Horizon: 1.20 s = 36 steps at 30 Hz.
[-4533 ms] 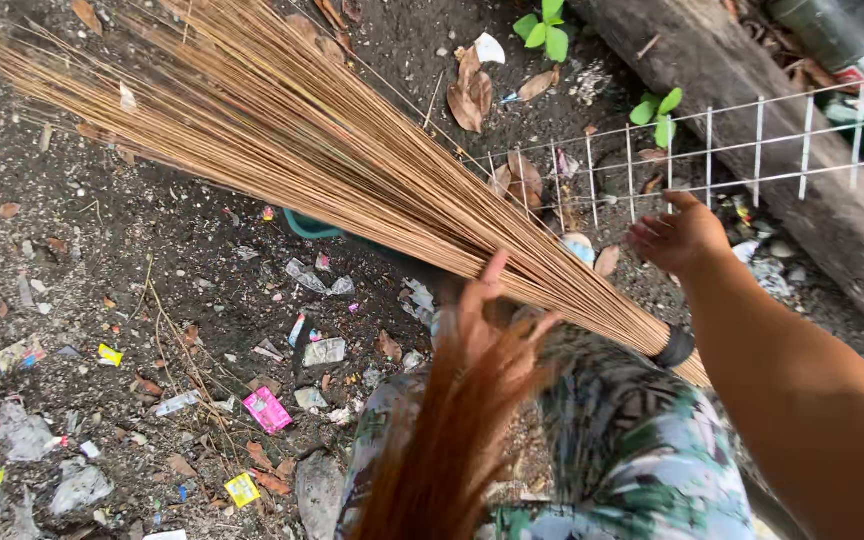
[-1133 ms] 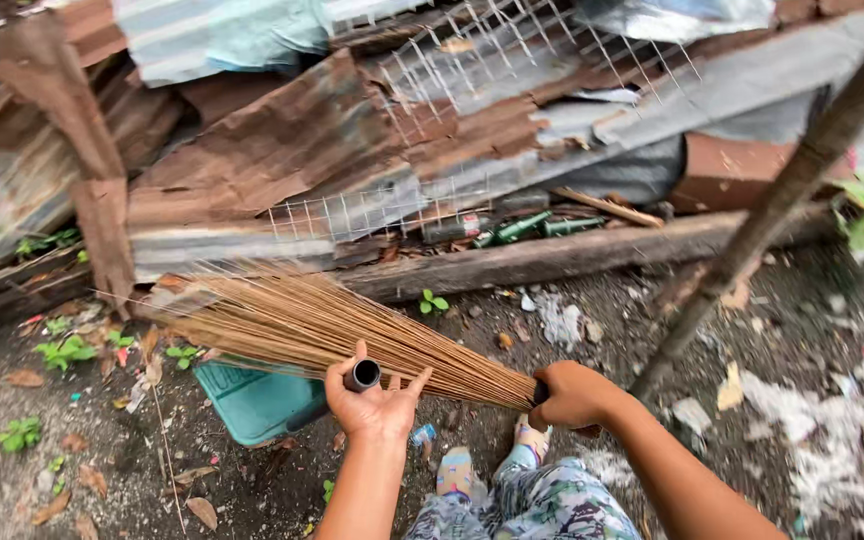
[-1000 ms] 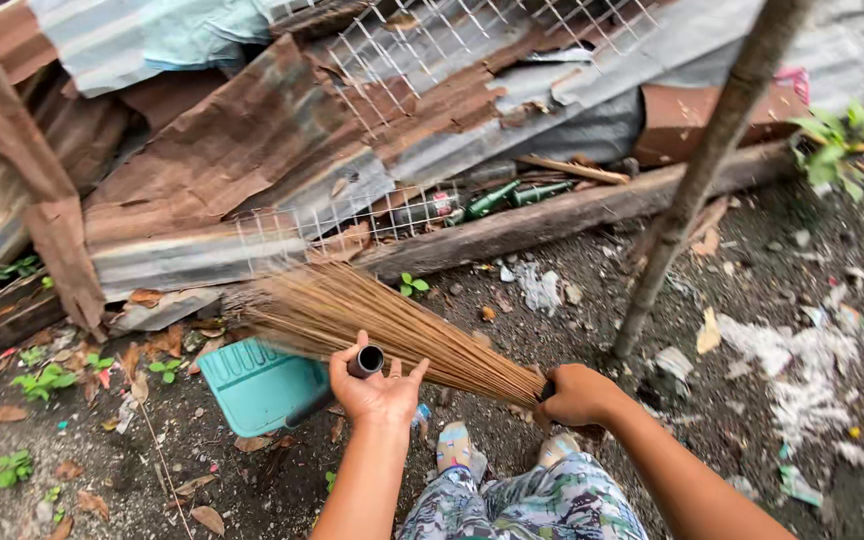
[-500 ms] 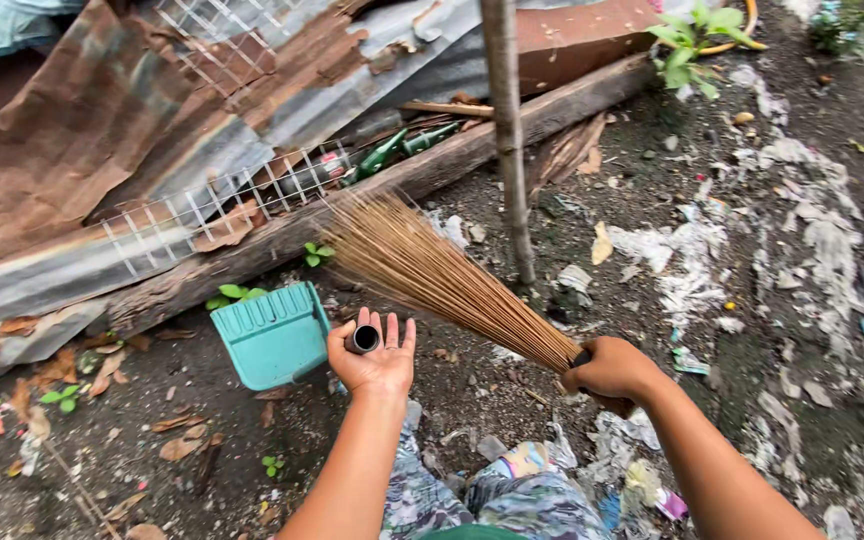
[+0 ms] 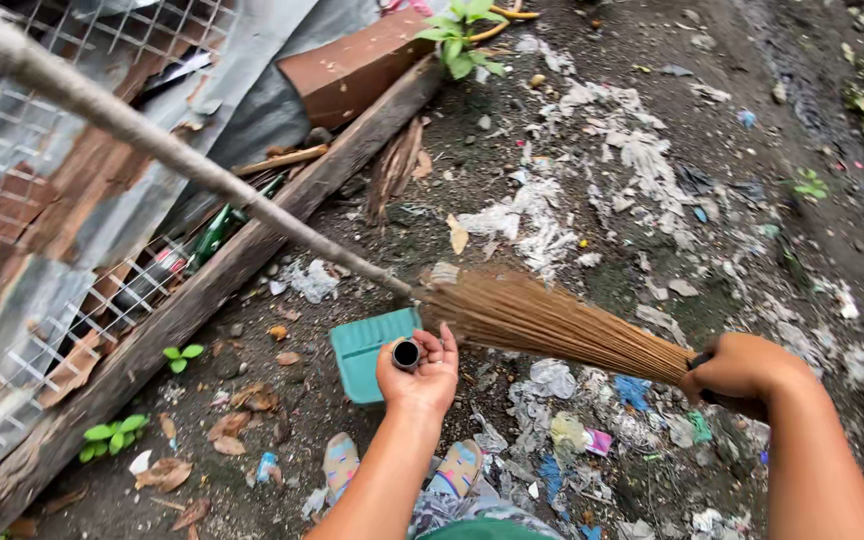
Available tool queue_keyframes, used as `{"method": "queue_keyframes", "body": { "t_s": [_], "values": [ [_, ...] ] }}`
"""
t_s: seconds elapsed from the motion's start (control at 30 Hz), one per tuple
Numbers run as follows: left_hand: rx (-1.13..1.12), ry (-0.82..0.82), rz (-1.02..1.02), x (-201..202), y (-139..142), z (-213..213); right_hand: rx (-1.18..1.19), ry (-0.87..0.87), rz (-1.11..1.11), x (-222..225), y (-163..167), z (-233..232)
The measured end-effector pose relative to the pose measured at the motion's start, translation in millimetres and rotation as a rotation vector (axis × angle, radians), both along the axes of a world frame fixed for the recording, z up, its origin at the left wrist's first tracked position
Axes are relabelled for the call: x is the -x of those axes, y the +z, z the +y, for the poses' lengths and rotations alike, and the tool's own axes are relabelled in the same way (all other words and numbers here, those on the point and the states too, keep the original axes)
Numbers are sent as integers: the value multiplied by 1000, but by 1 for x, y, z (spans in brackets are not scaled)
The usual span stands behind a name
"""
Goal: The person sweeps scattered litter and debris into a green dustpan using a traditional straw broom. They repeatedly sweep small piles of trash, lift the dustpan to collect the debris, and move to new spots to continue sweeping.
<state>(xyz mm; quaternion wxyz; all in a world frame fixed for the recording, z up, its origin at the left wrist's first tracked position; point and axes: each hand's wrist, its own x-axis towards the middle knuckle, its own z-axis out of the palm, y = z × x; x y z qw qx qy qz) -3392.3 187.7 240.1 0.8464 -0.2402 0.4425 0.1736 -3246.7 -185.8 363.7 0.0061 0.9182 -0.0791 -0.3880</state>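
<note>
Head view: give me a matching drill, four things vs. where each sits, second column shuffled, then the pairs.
Things:
1. dustpan
2. broom
3. log
4. wire mesh

Places:
A. gripped at its bound end by the right hand
B. far left, against rusty sheet metal
C. on the ground, its black handle in the left hand
D. lying diagonally from lower left to upper middle

Pairs: 1-C, 2-A, 3-D, 4-B
</note>
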Motion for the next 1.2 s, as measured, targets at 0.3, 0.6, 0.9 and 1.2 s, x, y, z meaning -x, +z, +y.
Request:
{"method": "queue_keyframes", "body": {
  "t_s": [0.3,0.6,0.9,1.2],
  "values": [
    [32,-550,-313,-125,62,-100,-451,-945,-172,23,-50,-125],
    [-354,-995,-323,-310,57,-115,-916,-1344,-303,-87,-101,-94],
    [-630,-1247,-294,-517,69,-126,-998,-1392,-321,-293,-74,-86],
    [-913,-1211,-328,-630,103,-97,-1429,-1434,-208,-440,-58,-74]
  ]
}}
